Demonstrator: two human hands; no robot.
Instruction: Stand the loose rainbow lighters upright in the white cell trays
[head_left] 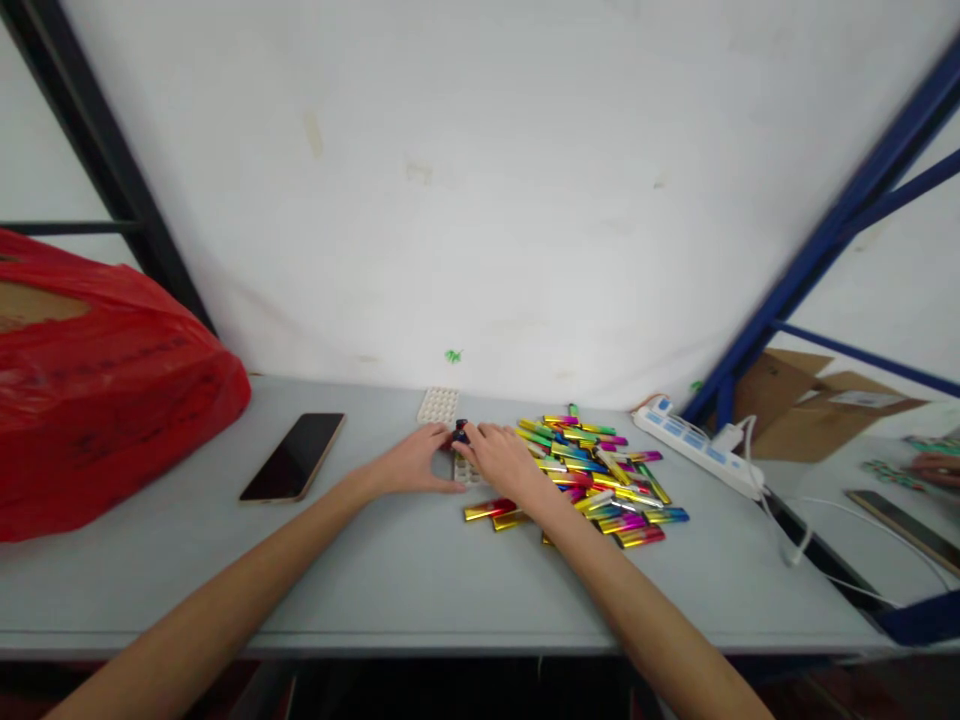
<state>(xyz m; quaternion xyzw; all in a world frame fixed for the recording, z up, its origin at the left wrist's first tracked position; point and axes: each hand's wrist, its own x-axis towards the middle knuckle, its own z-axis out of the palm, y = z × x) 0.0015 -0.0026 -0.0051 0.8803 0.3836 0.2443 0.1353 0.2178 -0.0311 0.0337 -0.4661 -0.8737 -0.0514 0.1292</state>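
Both my hands meet near the middle of the grey table (375, 570). My left hand (415, 460) rests on the table with fingers curled toward a small dark item (460, 434). My right hand (504, 456) lies over a white dimpled tray (466, 473), its fingers pinching at the same dark item. Which hand carries it I cannot tell. A heap of shiny multicoloured metallic sticks (600, 470) lies just right of my right hand, with two loose ones (491, 511) under my right wrist. A second white dimpled tray (438, 405) lies behind my hands.
A dark phone (294, 457) lies left of my hands. A red plastic bag (97, 380) fills the left end. A white power strip (694, 443) with cables lies at the right. Cardboard (810, 400) and another person's hand (936, 468) are at the far right.
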